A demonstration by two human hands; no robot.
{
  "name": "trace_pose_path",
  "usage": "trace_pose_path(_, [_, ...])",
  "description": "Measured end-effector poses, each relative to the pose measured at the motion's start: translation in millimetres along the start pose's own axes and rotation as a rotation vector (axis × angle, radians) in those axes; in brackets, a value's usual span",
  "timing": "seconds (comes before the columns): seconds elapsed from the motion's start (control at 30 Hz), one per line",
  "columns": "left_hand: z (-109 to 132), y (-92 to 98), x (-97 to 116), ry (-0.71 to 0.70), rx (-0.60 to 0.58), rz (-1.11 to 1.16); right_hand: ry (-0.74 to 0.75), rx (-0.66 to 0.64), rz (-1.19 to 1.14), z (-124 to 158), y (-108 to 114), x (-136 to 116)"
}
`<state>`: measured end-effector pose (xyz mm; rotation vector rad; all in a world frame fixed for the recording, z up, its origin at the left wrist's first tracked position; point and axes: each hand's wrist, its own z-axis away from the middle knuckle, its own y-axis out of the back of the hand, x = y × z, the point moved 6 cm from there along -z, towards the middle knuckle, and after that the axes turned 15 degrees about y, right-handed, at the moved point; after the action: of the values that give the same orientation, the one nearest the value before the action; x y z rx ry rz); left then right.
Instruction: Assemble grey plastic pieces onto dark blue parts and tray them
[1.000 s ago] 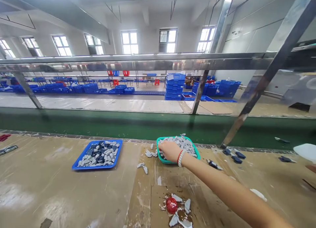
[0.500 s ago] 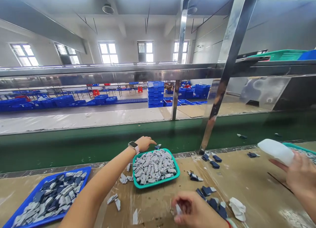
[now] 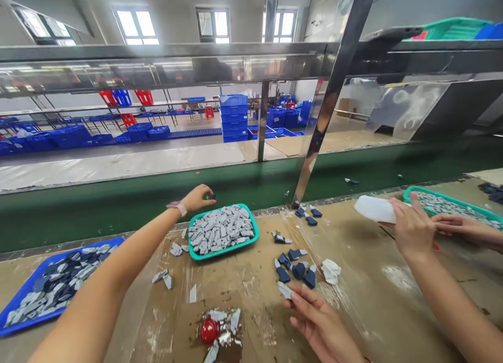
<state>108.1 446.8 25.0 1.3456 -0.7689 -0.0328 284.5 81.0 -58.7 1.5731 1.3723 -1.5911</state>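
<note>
Across the taped bench I see a blue tray far left and a teal tray of grey pieces at centre. My left hand is stretched just behind the teal tray, fingertips pinched on a small dark piece. My right hand lies spread, fingertips touching a grey piece.

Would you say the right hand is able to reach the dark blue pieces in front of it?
Probably yes: the right hand lies open on the table just short of the dark blue pieces, with only a small grey piece between them and nothing on top of them.
</note>
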Motion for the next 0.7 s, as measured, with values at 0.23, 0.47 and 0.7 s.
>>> trace_pose_path(0.23, [191, 54.9, -27, 0.187, 0.158, 0.616, 0.170, -0.275, 0.380, 31, -38, 7])
trace_pose_path(0.47, [399, -47.1, -53, 0.677, 0.188, 1.208, 0.512, -0.555, 0.696, 71, -78, 15])
trace_pose_path(0.7, [464, -107.4, -31, 0.776, 0.280, 1.333, 0.590, -0.680, 0.845, 79, -88, 20])
